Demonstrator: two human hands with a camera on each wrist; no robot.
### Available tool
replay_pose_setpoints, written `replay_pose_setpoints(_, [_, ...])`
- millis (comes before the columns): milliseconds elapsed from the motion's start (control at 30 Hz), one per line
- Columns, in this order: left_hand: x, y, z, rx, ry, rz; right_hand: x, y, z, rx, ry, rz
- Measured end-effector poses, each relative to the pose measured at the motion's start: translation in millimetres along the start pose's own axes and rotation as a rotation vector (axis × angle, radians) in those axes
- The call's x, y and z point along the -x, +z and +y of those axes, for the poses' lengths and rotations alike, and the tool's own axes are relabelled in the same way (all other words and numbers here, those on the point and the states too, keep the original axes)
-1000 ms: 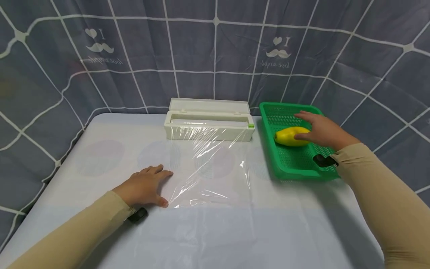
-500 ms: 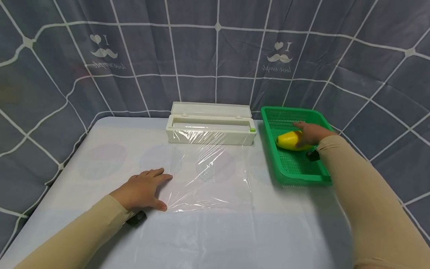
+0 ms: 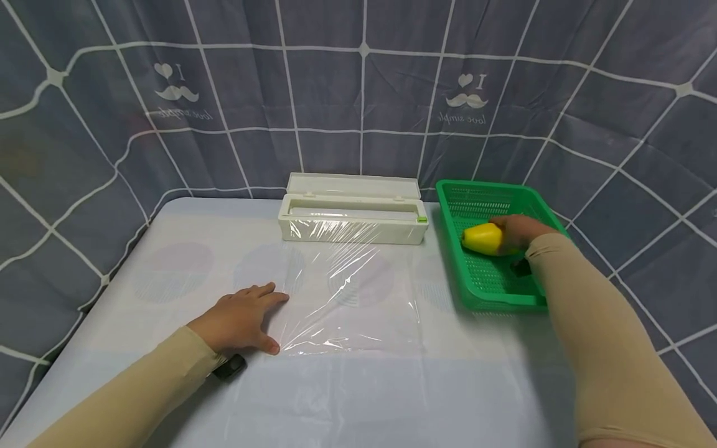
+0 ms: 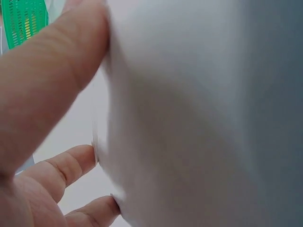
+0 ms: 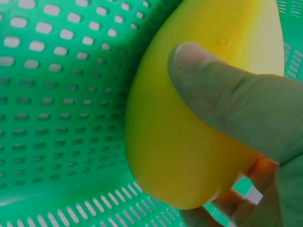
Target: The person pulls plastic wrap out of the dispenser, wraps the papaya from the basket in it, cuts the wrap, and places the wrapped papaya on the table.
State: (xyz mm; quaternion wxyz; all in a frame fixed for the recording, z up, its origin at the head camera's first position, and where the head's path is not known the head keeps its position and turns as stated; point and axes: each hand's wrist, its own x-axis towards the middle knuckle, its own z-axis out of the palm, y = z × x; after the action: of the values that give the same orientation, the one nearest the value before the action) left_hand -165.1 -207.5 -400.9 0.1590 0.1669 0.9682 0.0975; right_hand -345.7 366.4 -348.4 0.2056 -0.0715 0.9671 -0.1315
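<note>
My right hand (image 3: 521, 230) reaches into the green basket (image 3: 465, 274) and holds a smooth yellow papaya-like fruit (image 3: 482, 239). In the right wrist view the thumb lies across the fruit (image 5: 184, 137), and other fingers curl beneath it. A sheet of clear cling film (image 3: 358, 305) lies on the table, drawn from the white dispenser box (image 3: 353, 233). My left hand (image 3: 238, 317) rests at the film's left edge, fingers spread. In the left wrist view its thumb (image 4: 57, 71) and fingertips touch the white surface; the film hardly shows there.
The dispenser's lid (image 3: 353, 185) stands raised at the back, with a green slider (image 3: 422, 219) at the box's right end. A pale cloth with faint circles covers the table (image 3: 358, 404). Grey checked curtain (image 3: 403, 87) surrounds the back and sides.
My right hand has come down from above the basket and taken hold of the yellow fruit. The left hand stays at the film's edge. The head view has shifted slightly.
</note>
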Motion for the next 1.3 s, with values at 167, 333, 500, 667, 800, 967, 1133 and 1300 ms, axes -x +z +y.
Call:
replay_pose_setpoints(167, [0.9,0.0,-0.5,0.007,0.02,0.008,0.4,-0.3,-1.7,0.032,-0.027,0.017])
replay_pose_setpoints(333, [1.3,-0.3,-1.3,0.024,0.028,0.006,-0.9,0.1,2.6,0.016,-0.035,0.001])
replay_pose_setpoints(500, [1.5,-2.4,-1.0,0.014,0.042,0.009,-3.0,1.3,7.6,-0.076,-0.019,-0.028])
replay_pose_setpoints(667, [1.7,-0.5,-1.8,0.018,0.027,-0.004,-2.6,2.2,6.6,-0.104,-0.026,-0.039])
replay_pose_setpoints(800, [1.9,0.9,-2.6,0.018,0.02,-0.009,-1.4,3.0,5.1,-0.074,-0.025,-0.033])
replay_pose_setpoints(967, [0.7,1.9,-2.7,0.019,0.024,-0.009,-1.1,2.2,5.2,-0.061,0.0,-0.041])
replay_pose_setpoints(1133, [1.9,-0.7,-0.5,0.022,0.029,-0.005,-1.2,3.0,6.3,-0.078,0.009,-0.049])
replay_pose_setpoints(1300, [2.3,-0.7,0.2,0.013,0.022,-0.013,-2.0,4.4,5.8,-0.072,-0.03,-0.04])
